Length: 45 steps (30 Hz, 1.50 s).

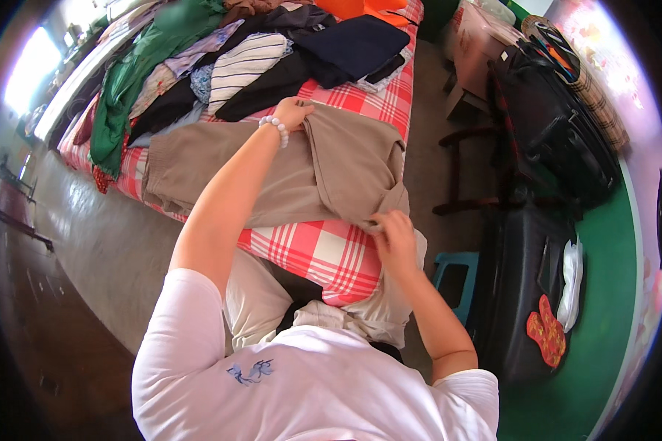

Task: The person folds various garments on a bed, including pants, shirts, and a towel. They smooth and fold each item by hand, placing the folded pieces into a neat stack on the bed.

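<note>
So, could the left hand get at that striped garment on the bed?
Probably yes: the striped garment lies just past the left hand, largely uncovered, with only low-lying black cloth between them. The hand would likely have to let go of the brown garment first.

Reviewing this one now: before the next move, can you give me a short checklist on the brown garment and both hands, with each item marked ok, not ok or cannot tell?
1. Left hand on the brown garment: ok, fingers at its far edge.
2. Right hand on the garment: ok, fingers at its near right corner.
3. Garment in a single smooth layer: not ok, a section at the right lies folded over and creased.
4. Garment supported by the bed: ok, most of it rests there.
5. Garment apart from the clothes pile: cannot tell, the far edge runs very close to it.
6. Underside free of creases: cannot tell, it is hidden.
</note>
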{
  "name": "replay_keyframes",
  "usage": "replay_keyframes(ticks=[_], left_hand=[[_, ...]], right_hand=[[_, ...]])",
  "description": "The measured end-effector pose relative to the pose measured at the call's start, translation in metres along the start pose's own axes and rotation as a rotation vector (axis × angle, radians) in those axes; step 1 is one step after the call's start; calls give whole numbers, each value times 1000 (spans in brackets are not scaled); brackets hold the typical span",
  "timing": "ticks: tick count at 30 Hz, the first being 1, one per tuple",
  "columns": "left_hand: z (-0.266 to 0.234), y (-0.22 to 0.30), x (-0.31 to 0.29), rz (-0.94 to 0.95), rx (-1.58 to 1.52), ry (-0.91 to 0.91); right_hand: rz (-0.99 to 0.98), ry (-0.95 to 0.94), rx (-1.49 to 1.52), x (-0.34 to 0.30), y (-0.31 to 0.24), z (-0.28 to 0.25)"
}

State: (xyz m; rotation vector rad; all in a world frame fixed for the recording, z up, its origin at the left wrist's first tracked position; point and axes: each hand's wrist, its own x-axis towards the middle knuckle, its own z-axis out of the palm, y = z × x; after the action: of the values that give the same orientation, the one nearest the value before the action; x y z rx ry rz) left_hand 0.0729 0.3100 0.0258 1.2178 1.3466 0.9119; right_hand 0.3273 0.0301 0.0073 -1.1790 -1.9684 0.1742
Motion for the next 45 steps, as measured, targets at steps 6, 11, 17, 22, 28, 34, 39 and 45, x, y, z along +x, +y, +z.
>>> replay_keyframes(ticks=[6, 11, 17, 22, 28, 34, 39, 45], left_hand=[[2, 20, -19, 88, -115, -86], [9, 25, -25, 96, -93, -90], [0, 56, -23, 112, 258, -138], [36, 145, -24, 142, 383, -410], [166, 252, -6, 472, 123, -401], [290, 236, 14, 351, 247, -446], [318, 215, 10, 303, 55, -495], [315, 208, 5, 262, 281, -580]], right_hand=[[-15, 140, 65, -16, 21, -14], [121, -75, 28, -25, 9, -2], [137, -103, 71, -22, 30, -12], [561, 383, 269, 27, 71, -100], [721, 810, 320, 36, 79, -195], [894, 628, 343, -8, 92, -196], [802, 804, 194, -44, 107, -192], [754, 908, 45, -46, 108, -178]])
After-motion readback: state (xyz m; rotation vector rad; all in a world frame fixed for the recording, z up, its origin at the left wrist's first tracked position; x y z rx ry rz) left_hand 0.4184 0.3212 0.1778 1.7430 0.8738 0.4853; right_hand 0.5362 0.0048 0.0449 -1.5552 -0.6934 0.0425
